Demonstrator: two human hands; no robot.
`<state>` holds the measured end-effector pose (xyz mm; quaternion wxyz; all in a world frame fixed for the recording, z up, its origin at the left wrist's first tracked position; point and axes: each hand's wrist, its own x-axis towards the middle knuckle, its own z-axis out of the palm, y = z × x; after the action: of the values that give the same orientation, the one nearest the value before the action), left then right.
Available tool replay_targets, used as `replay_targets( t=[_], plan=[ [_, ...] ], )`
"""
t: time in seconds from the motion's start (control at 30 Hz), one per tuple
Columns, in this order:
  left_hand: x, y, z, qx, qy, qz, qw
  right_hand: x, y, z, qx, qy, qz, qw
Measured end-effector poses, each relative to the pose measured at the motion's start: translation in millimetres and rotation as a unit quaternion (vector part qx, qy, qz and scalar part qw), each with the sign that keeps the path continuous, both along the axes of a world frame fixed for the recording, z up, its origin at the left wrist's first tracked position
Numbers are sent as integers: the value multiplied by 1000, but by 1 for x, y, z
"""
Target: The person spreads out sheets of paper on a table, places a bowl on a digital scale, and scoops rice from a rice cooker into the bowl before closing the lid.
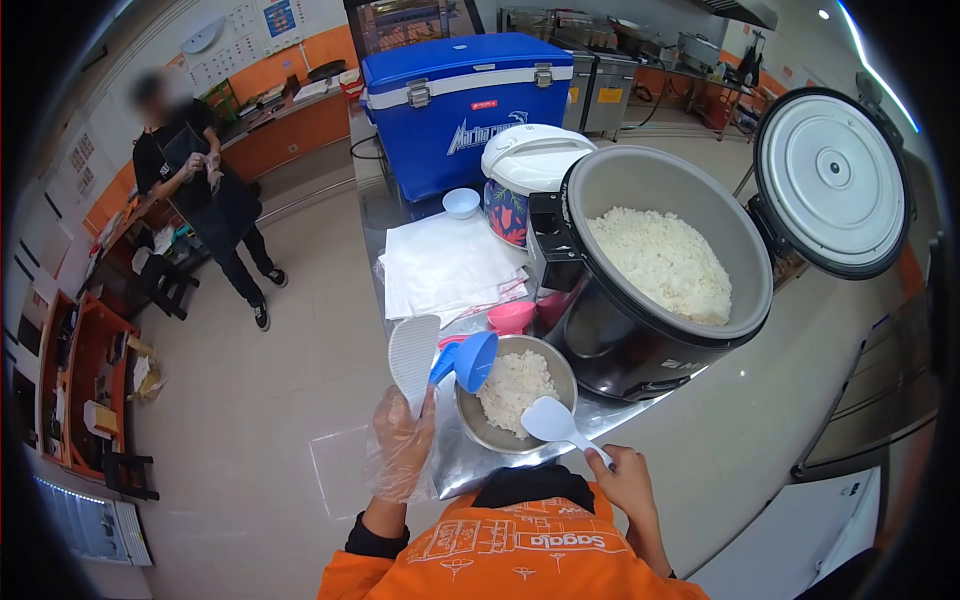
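Observation:
My left hand (403,440), in a clear plastic glove, is closed on the handle of a white textured paddle (414,360); a blue scoop (474,362) sits right beside it, its grip partly hidden. My bare right hand (622,480) grips the handle of a light rice spoon (548,420), whose head rests over the right side of a metal bowl (568,375). Cooked rice (510,390) lies in that bowl. Behind the bowl is a pink scoop (512,317). The large cooker (640,350) stands open to the right, with white rice (660,262) inside.
White paper sheets (440,265), a small light-blue bowl (461,203), a white-lidded container (535,160) and a blue cooler (470,110) stand farther back on the table. The cooker lid (830,185) is raised at right. A person (195,180) stands at left.

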<state>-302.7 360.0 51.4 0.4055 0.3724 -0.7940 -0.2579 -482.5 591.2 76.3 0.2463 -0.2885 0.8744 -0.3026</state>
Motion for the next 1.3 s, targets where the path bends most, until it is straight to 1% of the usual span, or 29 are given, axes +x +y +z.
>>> replay_targets(
  t=[0.1,0.2,0.3,0.4,0.5,0.6,0.63,0.73,0.8,0.9,1.0,1.3],
  plan=[
    [-3,-2,-3,-65,-21,-12,998,-2,-3,-6,-6,6,10,1000],
    [-2,-2,0,-76,-90,-48,992,-2,-5,-6,-14,0,17,1000],
    [-3,-4,7,-52,-166,-51,983,-6,-5,-13,-10,6,27,1000],
    [-7,-4,9,-36,-196,-31,979,-7,-10,-20,-1,11,36,999],
    [-9,-4,20,-8,-194,-47,980,-8,-17,-26,-1,10,34,999],
    [-16,0,24,-27,-163,-11,986,-9,-26,-29,-5,-6,32,999],
    [-17,0,23,-30,-162,-16,986,-10,-28,-28,-6,-12,33,999],
    [-18,0,20,-35,-157,-26,987,-13,-33,-29,-34,9,45,998],
    [-19,3,26,-34,-151,-27,988,-13,-33,-28,-34,19,50,998],
    [-17,2,19,-15,-119,-17,993,-16,-31,-29,-36,19,48,998],
    [-15,4,23,-11,-139,-8,990,-19,-28,-30,-39,22,45,998],
    [-15,9,25,-19,-119,-9,993,-19,-21,-21,-26,35,44,998]
  ],
)
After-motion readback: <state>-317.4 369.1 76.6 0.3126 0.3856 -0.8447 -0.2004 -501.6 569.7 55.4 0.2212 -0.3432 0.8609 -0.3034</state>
